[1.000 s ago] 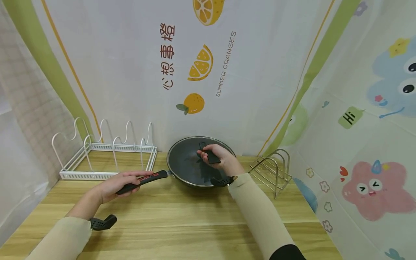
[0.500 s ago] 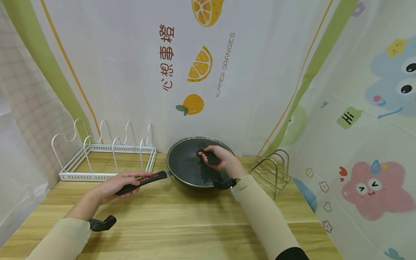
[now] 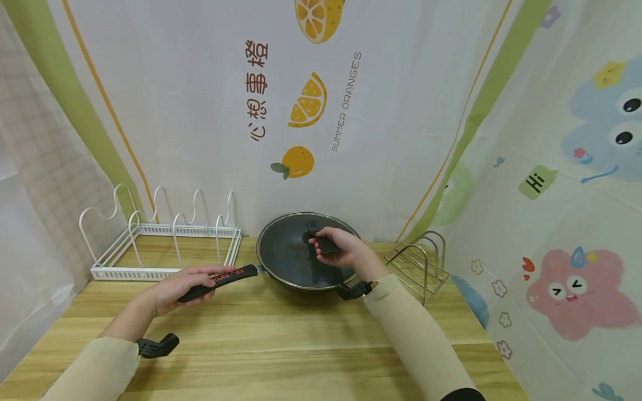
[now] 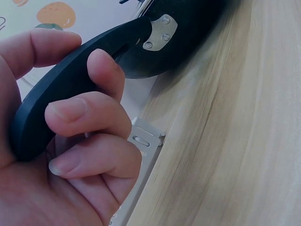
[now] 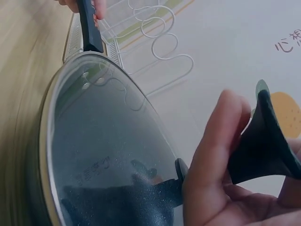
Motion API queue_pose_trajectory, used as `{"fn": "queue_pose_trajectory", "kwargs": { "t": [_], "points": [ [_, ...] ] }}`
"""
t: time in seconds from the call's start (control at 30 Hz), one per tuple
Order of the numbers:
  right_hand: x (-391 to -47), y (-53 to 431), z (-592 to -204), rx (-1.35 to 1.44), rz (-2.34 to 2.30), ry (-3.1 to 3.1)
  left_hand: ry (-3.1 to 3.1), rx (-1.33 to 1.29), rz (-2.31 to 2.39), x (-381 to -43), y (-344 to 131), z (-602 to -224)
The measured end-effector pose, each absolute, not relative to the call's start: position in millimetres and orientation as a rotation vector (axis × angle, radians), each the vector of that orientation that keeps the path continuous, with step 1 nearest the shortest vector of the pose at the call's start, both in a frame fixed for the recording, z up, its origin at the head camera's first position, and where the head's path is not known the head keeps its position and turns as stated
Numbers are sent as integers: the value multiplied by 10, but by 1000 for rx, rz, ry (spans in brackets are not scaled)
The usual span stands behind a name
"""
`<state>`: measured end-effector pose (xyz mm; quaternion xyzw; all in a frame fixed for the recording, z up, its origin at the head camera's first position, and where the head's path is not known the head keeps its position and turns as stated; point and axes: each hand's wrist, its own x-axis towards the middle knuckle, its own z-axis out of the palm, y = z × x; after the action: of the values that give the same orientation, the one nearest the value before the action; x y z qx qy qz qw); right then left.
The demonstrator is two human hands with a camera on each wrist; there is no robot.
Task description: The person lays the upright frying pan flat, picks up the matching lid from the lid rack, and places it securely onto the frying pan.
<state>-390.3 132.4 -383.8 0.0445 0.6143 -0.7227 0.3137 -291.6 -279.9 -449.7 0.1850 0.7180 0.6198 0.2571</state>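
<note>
A dark wok (image 4: 183,52) stands on the wooden table against the back curtain, covered by a glass lid (image 3: 283,253) with a metal rim. My left hand (image 3: 173,287) grips the wok's long black handle (image 3: 239,273), which points left; in the left wrist view the fingers curl around it. Over the lid, my right hand (image 3: 343,248) has its thumb and fingers around the black lid knob (image 5: 263,146), which flares wide at its top. In the right wrist view the lid (image 5: 108,136) lies along the wok's rim.
A white wire rack (image 3: 132,272) with curved loops stands left of the wok, behind my left hand. At the right, close to my right forearm, is a small gold wire rack (image 3: 426,273). Printed curtains rise at the back and right edges of the table (image 3: 281,356).
My right hand and forearm have shifted slightly to the right at the lid knob. The left hand keeps its grip on the handle, and the wok and lid stay in place.
</note>
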Motion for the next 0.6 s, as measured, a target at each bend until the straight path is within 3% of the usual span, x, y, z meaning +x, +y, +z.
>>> {"fn": "queue_pose_trajectory", "kwargs": {
  "t": [0.6],
  "points": [
    [-3673, 1611, -3858, 8, -1774, 1753, 1952, 501, 1681, -2897, -2795, -4480]
  ]
}}
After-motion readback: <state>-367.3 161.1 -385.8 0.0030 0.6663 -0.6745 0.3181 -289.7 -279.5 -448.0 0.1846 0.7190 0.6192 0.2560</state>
